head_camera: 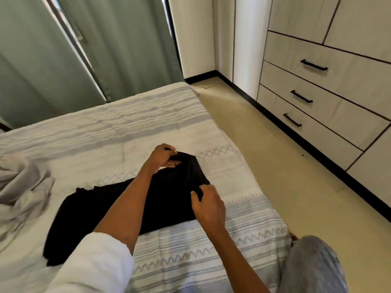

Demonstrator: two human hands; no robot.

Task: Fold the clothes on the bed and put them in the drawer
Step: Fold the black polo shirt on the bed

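A black garment point(88, 210) lies spread across the near side of the bed point(148, 127). At the garment's far right corner, my left hand point(163, 157) pinches a raised fold of the black cloth. My right hand point(208, 205) grips the same end of the cloth a little nearer to me, at its right edge. A pale grey garment point(20, 187) lies crumpled at the bed's left edge. Three shut drawers with black bar handles point(301, 96) are in the wardrobe to the right.
A strip of beige floor point(264, 144) runs between the bed's right edge and the wardrobe. Green curtains point(63, 49) hang behind the bed. My knee in grey cloth point(315, 263) is at the lower right, by the bed's corner.
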